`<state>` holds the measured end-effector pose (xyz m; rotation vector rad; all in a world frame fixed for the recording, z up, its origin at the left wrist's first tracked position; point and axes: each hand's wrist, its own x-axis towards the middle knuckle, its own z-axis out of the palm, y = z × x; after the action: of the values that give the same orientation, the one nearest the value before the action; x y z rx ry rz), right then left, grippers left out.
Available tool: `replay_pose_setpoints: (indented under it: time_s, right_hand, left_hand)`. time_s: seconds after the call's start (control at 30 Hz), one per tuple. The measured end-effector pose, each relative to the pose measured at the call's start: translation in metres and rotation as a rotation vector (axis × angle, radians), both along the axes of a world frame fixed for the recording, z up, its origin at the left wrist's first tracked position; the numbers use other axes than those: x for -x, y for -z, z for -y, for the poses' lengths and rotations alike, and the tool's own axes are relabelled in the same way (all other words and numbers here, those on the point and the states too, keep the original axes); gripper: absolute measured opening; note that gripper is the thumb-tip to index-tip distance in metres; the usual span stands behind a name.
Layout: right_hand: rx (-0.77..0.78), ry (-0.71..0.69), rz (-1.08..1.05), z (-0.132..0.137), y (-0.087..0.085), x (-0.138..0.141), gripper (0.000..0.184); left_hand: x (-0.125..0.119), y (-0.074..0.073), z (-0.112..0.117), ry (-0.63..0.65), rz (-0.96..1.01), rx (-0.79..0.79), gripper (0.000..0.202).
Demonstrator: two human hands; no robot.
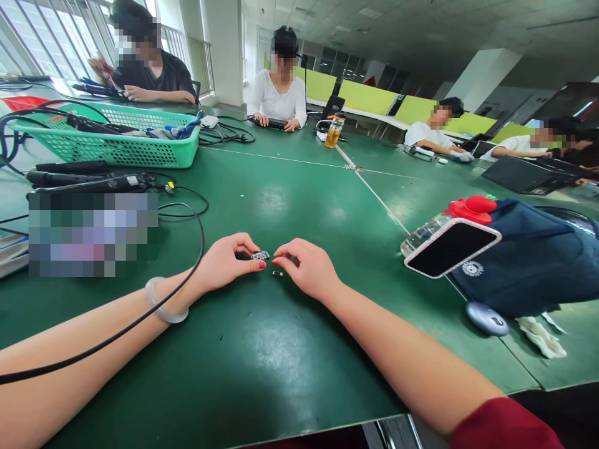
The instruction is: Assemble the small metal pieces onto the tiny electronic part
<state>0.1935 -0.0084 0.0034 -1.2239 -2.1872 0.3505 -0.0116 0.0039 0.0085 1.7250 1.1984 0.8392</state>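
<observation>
My left hand point(231, 260) pinches a small circuit board point(260, 255) between thumb and fingers, just above the table's middle. The board looks silvery and dark, with fine parts I cannot make out. Close to its right side is my right hand point(306, 265), thumb and fingers curved and a little apart, with nothing visible between them. Under the right fingertips a tiny dark piece with a pale edge point(277, 273) lies on the green table point(276, 349). A pale bangle point(161, 302) circles my left wrist.
A black cable point(140, 318) crosses above my left forearm. To the left stand a green basket point(140, 149) of gear and black folded devices point(93, 181). At right are a phone point(452, 248), a red-lidded bottle point(472, 209), a dark bag point(528, 262) and tissue point(543, 337). Several people sit beyond.
</observation>
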Motion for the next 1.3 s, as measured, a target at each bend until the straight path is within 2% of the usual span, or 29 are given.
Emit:
replay_pose_setpoints:
  time_s: [0.1,0.2,0.6,0.73,0.9,1.13,1.3]
  right_hand:
    - [0.166,-0.067,0.144,-0.003,0.0,-0.006,0.014]
    - [0.223,-0.095,0.194,-0.004,0.0,-0.007,0.007]
    - [0.236,-0.043,0.137,-0.01,0.003,0.002,0.012]
    - [0.218,-0.112,0.156,-0.004,0.002,0.002,0.012]
    - [0.196,-0.212,0.195,0.0,-0.002,-0.005,0.004]
    - [0.186,-0.012,0.228,-0.005,-0.001,-0.011,0.008]
    - [0.173,0.001,0.276,-0.006,0.001,-0.006,0.012]
  left_hand:
    - [0.0,0.0,0.001,-0.008,-0.03,-0.015,0.034]
    - [0.0,0.0,0.001,0.001,-0.047,-0.017,0.033]
    - [0.0,0.001,0.001,-0.002,-0.131,-0.025,0.033]
    - [0.0,0.001,0.001,0.008,-0.123,-0.03,0.032]
    - [0.001,0.002,0.001,0.021,-0.139,-0.039,0.031]
    - [0.002,0.004,0.0,0.037,-0.174,-0.058,0.031]
    - [0.002,0.005,0.0,0.034,-0.182,-0.065,0.032]
